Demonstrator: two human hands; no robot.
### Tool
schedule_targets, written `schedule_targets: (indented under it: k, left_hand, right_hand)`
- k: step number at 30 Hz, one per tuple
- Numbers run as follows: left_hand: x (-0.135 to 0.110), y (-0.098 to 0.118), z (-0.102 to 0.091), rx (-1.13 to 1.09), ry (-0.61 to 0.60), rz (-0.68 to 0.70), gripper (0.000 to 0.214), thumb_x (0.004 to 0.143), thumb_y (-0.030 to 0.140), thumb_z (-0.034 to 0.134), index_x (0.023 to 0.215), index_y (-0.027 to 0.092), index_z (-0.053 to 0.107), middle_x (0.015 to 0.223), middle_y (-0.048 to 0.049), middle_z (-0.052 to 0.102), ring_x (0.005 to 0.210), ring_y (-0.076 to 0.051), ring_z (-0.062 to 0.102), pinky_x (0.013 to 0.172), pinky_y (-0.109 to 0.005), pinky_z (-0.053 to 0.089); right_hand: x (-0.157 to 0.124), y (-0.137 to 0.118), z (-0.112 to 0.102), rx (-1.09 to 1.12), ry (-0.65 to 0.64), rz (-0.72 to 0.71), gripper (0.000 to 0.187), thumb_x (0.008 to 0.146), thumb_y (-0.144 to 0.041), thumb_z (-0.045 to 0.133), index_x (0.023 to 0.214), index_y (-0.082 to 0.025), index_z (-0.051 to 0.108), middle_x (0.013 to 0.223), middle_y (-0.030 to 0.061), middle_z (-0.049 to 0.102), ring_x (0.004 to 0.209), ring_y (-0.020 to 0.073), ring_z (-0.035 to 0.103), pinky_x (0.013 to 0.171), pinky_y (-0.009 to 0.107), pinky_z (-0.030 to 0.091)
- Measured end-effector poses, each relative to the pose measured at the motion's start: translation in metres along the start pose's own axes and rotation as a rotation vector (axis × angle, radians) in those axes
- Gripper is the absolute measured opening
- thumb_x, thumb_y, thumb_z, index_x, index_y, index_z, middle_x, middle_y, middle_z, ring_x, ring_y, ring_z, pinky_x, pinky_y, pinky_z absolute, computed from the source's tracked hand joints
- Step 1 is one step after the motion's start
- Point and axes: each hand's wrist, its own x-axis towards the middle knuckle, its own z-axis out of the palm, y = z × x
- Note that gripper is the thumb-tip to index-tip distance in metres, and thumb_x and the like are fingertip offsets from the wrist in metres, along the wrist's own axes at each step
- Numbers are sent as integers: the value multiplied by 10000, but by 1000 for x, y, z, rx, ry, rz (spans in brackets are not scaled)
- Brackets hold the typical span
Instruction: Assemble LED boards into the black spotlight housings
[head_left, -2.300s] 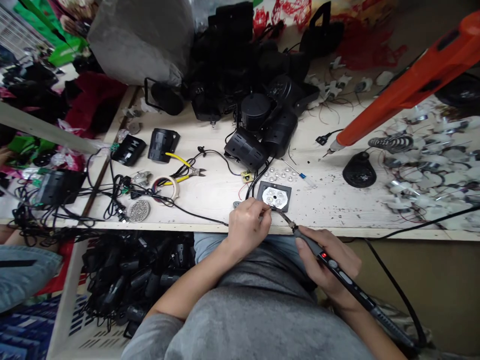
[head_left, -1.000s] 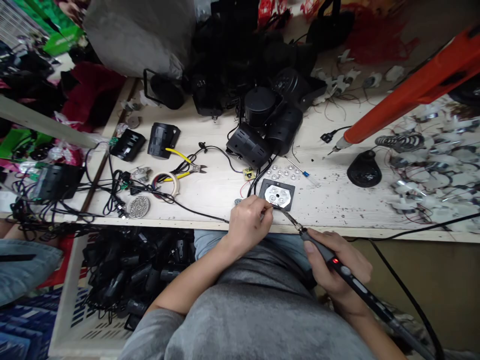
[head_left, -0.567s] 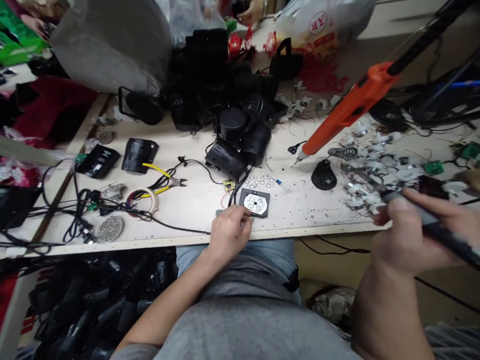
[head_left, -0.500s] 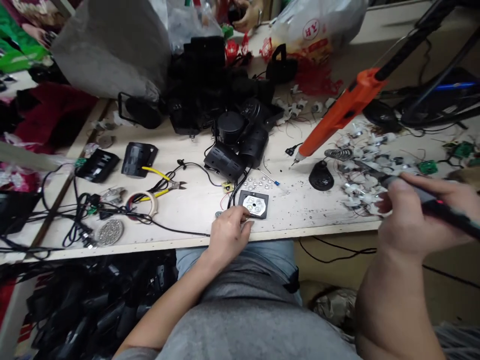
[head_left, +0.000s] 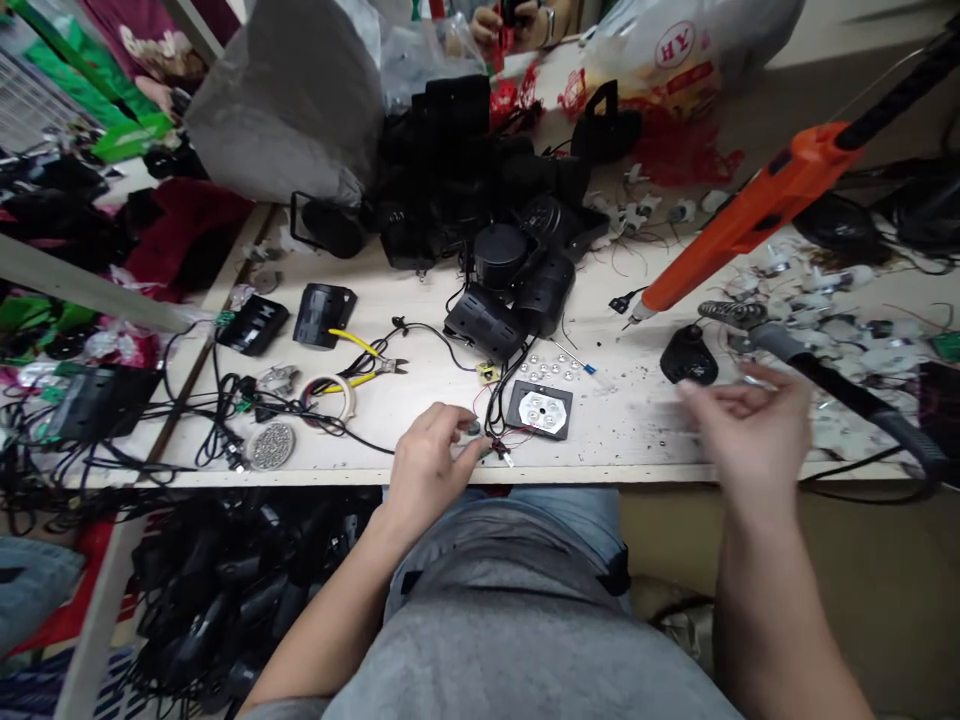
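My left grip [head_left: 429,455] stands parted, the lamp plate [head_left: 541,410] at its two o'clock on the bench [head_left: 615,430]; my right grip [head_left: 750,430], blurred, is loosely parted, soldering iron [head_left: 847,388] at its two o'clock.

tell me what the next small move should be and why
Probably bring the right hand over to the small wire ends beside the black plate: the soldering iron rests at the coil stand, seemingly out of that hand, and the left hand is right by those wire ends, so both could work there.
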Motion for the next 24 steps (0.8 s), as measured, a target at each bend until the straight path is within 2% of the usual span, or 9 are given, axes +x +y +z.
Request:
schedule_targets:
  k: [1, 3, 5, 7, 9, 12, 18, 21, 24]
  left_hand:
    - [-5, -2, -4, 14, -31, 0, 200, 838, 180, 747, 983, 204, 612, 880, 1, 652, 750, -151, 626, 690, -270, 503]
    - [-14, -3, -9, 51, -113, 3, 233, 828, 184, 760, 1011, 209, 618, 921, -16, 662, 846, -190, 643, 739, -303, 518]
    - [-21, -4, -7, 83, -176, 2, 284, 821, 189, 768, 1063, 212, 620, 972, -37, 673, 928, -230, 644, 788, -346, 528]
    - [-28, -4, 0, 100, -203, -8, 296, 827, 184, 757, 1088, 209, 617, 1005, -55, 677, 959, -253, 640, 810, -376, 532]
    - [-32, -6, 8, 101, -204, -18, 255, 851, 172, 720, 1081, 206, 614, 1010, -62, 682, 950, -256, 644, 806, -383, 533]
    - [-37, -10, 17, 65, -176, -22, 202, 874, 178, 692, 1059, 207, 615, 985, -58, 693, 916, -248, 656, 794, -379, 534]
    - [-25, -25, 13, -136, 29, -57, 267, 900, 280, 701, 1130, 184, 606, 1017, -61, 683, 884, -196, 665, 776, -326, 549]
    - [-6, -29, 14, -123, -69, -38, 405, 846, 184, 720, 1233, 180, 602, 1134, -83, 692, 1032, -242, 645, 888, -386, 544]
    - [10, -29, 18, -104, -243, -33, 370, 780, 105, 733, 1133, 196, 667, 1060, -59, 714, 1013, -259, 646, 910, -408, 537]
  right_hand:
    - [-11, -12, 7, 16, -33, 5, 384, 852, -381, 753, 1123, -161, 592, 645, -1, 676, 473, 141, 662, 437, 197, 508]
    - [-28, -39, 22, 30, -207, 34, 409, 856, -387, 756, 1175, -184, 602, 906, 82, 733, 702, 194, 733, 620, 308, 624]
    - [-37, -62, 38, 35, -327, -100, 413, 874, -393, 731, 1218, -202, 606, 1143, 143, 695, 1016, 280, 707, 839, 446, 625]
    - [-40, -75, 50, 45, -411, -240, 365, 913, -339, 677, 1243, -207, 594, 1187, 146, 671, 1136, 311, 644, 945, 511, 575]
    - [-40, -81, 58, 40, -442, -316, 295, 935, -260, 631, 1221, -201, 590, 1119, 137, 672, 1103, 307, 635, 937, 518, 563]
    - [-37, -85, 59, 42, -405, -314, 244, 917, -199, 635, 1157, -193, 591, 1044, 130, 631, 1011, 285, 636, 860, 482, 579]
    - [-29, -96, 54, 113, -347, -333, 400, 885, -124, 666, 1257, -184, 532, 1093, 129, 631, 965, 236, 654, 792, 377, 599]
    - [-23, -99, 56, 99, -342, -356, 460, 883, -128, 679, 1304, -181, 501, 1102, 122, 648, 883, 208, 660, 781, 358, 601]
    - [-17, -102, 57, 53, -351, -388, 418, 883, -157, 683, 1261, -180, 505, 1059, 115, 643, 968, 248, 659, 864, 398, 587]
